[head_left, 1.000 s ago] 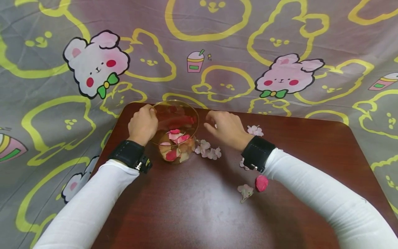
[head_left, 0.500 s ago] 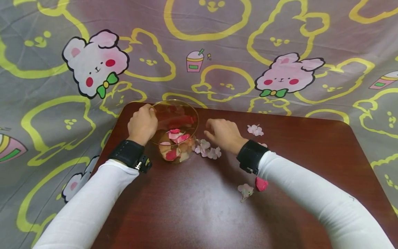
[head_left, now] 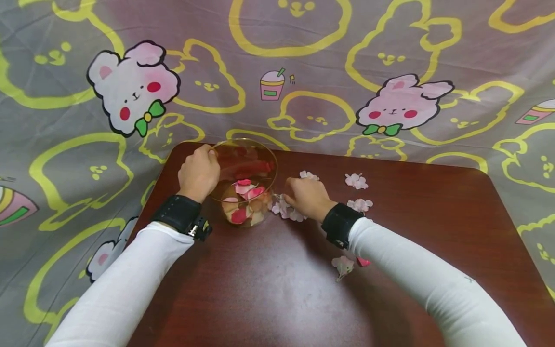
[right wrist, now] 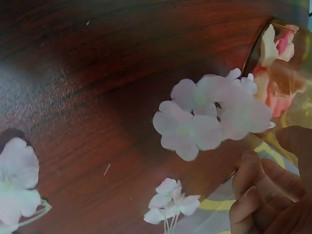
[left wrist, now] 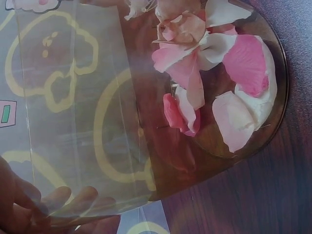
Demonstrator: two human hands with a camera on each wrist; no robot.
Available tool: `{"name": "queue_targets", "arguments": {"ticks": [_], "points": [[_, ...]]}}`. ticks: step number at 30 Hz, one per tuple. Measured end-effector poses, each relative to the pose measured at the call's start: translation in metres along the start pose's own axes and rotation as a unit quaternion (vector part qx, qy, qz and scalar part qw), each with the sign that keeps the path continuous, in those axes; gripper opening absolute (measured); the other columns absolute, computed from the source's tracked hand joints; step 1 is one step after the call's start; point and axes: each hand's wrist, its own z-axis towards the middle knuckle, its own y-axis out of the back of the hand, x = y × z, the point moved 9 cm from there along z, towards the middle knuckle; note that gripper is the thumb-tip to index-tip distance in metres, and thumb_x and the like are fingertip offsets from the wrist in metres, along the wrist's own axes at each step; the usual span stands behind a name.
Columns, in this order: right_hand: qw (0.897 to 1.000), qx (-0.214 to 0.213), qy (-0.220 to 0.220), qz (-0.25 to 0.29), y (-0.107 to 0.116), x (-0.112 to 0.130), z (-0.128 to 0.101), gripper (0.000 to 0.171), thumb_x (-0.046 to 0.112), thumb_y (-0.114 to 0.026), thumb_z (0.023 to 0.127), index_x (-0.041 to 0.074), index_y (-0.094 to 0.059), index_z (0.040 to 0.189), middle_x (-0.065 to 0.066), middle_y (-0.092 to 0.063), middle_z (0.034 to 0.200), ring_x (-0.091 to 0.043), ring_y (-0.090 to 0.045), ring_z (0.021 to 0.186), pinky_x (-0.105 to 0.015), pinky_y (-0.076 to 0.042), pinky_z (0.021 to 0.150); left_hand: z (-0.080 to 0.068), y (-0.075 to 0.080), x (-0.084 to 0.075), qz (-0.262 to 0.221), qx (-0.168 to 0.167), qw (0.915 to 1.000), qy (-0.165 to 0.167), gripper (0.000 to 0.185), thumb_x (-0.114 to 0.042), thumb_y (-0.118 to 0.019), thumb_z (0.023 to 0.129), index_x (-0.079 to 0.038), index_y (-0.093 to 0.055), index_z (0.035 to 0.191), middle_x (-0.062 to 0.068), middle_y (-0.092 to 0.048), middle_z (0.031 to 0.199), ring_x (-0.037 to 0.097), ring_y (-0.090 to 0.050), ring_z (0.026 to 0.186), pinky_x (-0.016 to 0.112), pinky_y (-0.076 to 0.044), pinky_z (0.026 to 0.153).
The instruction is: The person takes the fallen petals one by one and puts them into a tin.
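Note:
My left hand (head_left: 199,174) grips the left side of the rim of a clear, amber-tinted glass vase (head_left: 270,168). Through its wall in the left wrist view, fingers (left wrist: 80,199) show along the glass. Pink, red and cream petals (left wrist: 246,63) lie at the bottom of the vase. Just right of it, my right hand (head_left: 309,196) reaches low over a cluster of pale pink flowers (head_left: 282,207). In the right wrist view, its loosely bent fingers (right wrist: 243,200) and thumb come right beside these blossoms (right wrist: 195,117), with a gap between thumb and forefinger.
More pale flowers lie on the brown table (head_left: 243,289): one flower head (head_left: 356,181) at the back right, another blossom (head_left: 360,205) by the right wrist, and a stemmed flower (head_left: 342,266) nearer the front. A red petal (head_left: 363,262) shows under the sleeve. A patterned cloth (head_left: 312,58) hangs behind.
My right hand has come down and toward me, from beside the vase to the pale flower cluster, uncovering flowers behind it. The left hand and the vase stay put.

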Motion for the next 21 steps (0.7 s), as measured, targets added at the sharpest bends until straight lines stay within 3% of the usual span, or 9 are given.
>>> {"name": "queue_targets", "arguments": {"ticks": [3, 9, 12, 17, 21], "points": [[1.000, 0.009, 0.001, -0.001, -0.007, 0.002, 0.002, 0.038, 0.033, -0.064, 0.097, 0.011, -0.066, 0.127, -0.004, -0.073, 0.089, -0.022, -0.070, 0.086, -0.049, -0.059, 0.072, 0.000, 0.001, 0.000, -0.001, -0.002, 1.0000, -0.001, 0.041, -0.026, -0.029, 0.110, -0.004, -0.059, 0.128, 0.025, -0.066, 0.128, 0.049, -0.062, 0.117, 0.064, -0.048, 0.093], [0.999, 0.045, 0.028, -0.003, -0.023, 0.010, 0.002, 0.042, 0.032, -0.065, 0.096, 0.012, -0.064, 0.132, -0.010, -0.077, 0.106, -0.028, -0.073, 0.098, -0.052, -0.059, 0.080, -0.001, 0.001, 0.000, -0.001, -0.001, 1.0000, 0.001, 0.042, -0.026, -0.030, 0.110, -0.003, -0.058, 0.130, 0.025, -0.065, 0.130, 0.049, -0.062, 0.117, 0.064, -0.047, 0.094], [0.998, 0.061, 0.033, 0.002, -0.029, 0.013, 0.001, 0.036, 0.029, -0.064, 0.097, 0.014, -0.065, 0.129, -0.008, -0.077, 0.104, -0.026, -0.074, 0.095, -0.052, -0.059, 0.079, -0.001, 0.001, 0.000, 0.000, -0.002, 1.0000, 0.001, 0.042, -0.026, -0.029, 0.110, -0.004, -0.059, 0.129, 0.025, -0.066, 0.129, 0.050, -0.062, 0.117, 0.064, -0.047, 0.094], [0.997, 0.063, 0.037, 0.005, -0.033, 0.016, 0.000, 0.010, 0.022, -0.063, 0.097, 0.016, -0.072, 0.100, 0.000, -0.071, 0.081, -0.018, -0.069, 0.077, -0.045, -0.057, 0.069, 0.000, 0.002, -0.001, 0.002, -0.005, 1.0000, -0.001, 0.042, -0.026, -0.028, 0.110, -0.005, -0.060, 0.126, 0.025, -0.067, 0.126, 0.050, -0.063, 0.116, 0.064, -0.048, 0.092], [0.998, 0.056, 0.040, 0.006, -0.032, 0.016, -0.001, 0.016, 0.020, -0.061, 0.099, 0.018, -0.068, 0.084, 0.005, -0.062, 0.071, -0.014, -0.061, 0.068, -0.040, -0.051, 0.062, 0.000, 0.002, 0.000, 0.002, -0.006, 1.0000, 0.001, 0.041, -0.026, -0.028, 0.110, -0.006, -0.061, 0.124, 0.024, -0.067, 0.126, 0.050, -0.063, 0.115, 0.063, -0.048, 0.090]]}}
